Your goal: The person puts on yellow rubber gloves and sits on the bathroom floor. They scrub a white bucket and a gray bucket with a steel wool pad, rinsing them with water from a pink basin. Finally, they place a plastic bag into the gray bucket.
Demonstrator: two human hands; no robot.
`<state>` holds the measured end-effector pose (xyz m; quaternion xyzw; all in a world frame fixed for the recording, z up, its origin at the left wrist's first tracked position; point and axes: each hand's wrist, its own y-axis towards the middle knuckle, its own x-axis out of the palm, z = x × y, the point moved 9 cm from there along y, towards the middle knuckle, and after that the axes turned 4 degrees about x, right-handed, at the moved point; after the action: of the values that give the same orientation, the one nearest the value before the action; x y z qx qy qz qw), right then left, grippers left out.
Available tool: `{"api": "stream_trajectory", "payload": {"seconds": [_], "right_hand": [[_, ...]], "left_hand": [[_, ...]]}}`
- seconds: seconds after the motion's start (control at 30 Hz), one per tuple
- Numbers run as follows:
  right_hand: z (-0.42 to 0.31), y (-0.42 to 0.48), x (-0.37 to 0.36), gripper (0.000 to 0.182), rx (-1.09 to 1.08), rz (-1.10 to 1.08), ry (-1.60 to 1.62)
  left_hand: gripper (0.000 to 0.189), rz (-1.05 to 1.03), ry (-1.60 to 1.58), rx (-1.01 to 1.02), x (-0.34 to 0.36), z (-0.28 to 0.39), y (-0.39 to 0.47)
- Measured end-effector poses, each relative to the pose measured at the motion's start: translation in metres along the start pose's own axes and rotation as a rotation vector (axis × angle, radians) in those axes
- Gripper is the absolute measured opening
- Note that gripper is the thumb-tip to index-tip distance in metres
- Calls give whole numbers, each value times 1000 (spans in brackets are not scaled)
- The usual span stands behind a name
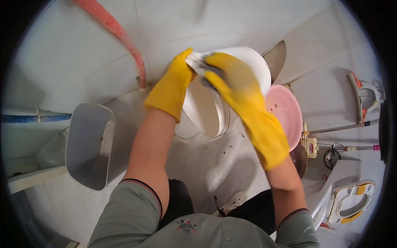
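Note:
Both hands wear long yellow rubber gloves and are raised close together over a white squat toilet pan [203, 108]. My left hand [180, 71] grips a small white ribbed piece [195, 61], its exact kind unclear. Pressed against that piece, my right hand [231, 73] holds a dark grey scrubber [211, 69], blurred and partly hidden by the fingers; whether it is a pad or a brush cannot be told. A white rounded vessel [256, 60] stands behind the right glove, which covers much of it.
A grey bin [86, 148] stands at left, near a blue hose [52, 118]. A red corrugated hose [119, 31] runs down to the floor. At right are a pink basin [287, 114], mop handles [341, 127] and a white-and-yellow frame [350, 203]. Dark debris specks the tiled floor [214, 173].

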<state>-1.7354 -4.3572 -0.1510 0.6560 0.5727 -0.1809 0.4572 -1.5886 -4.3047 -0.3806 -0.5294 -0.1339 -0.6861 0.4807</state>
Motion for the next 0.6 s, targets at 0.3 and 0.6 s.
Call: {"api": "stream_trajectory", "payload": {"seconds": [0.3, 0.6], "right_hand": [[10, -111, 14, 20, 1, 112, -141], [38, 47, 67, 18, 254, -227, -319]], "left_hand": [[24, 266, -104, 138, 2, 2, -10], [25, 136, 23, -21, 12, -1, -11]]}}
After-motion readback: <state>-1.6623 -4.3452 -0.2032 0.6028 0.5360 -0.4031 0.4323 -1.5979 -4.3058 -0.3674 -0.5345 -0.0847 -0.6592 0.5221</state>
